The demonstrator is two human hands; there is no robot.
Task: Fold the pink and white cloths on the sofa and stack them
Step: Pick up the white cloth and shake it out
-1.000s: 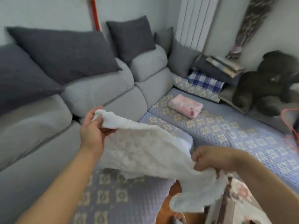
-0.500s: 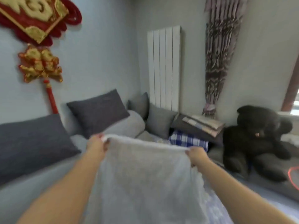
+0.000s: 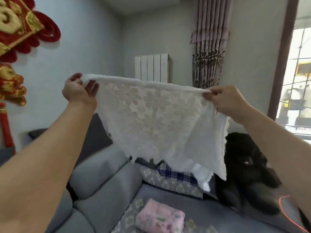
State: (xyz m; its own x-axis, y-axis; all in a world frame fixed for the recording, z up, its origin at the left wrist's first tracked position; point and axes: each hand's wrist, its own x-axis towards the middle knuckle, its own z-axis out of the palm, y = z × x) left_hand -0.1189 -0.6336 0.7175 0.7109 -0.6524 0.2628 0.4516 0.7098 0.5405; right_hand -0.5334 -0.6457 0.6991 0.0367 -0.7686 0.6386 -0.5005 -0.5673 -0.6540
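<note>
Pink cloth [image 3: 159, 217] lies folded on the sofa [image 3: 107, 190] below us. Since a moment ago we've raised the white cloth [image 3: 158, 121] higher, spread taut; left hand [image 3: 79, 91] and right hand [image 3: 223, 100] each pinch a top corner (folding comes next). No readable writing.

A white lacy cloth with a faint flower pattern [image 3: 156, 118]. A folded pink cloth with small printed motifs [image 3: 160, 218]. A grey sofa [image 3: 102, 190] under a blue-grey quilted cover with pale floral squares [image 3: 170, 184]. A blue and white checked fabric [image 3: 176, 175]. A black plush bear [image 3: 244, 169]. A red and gold wall ornament [image 3: 15, 39]. A mauve patterned curtain [image 3: 208, 42]. A white ribbed radiator [image 3: 151, 68].
</note>
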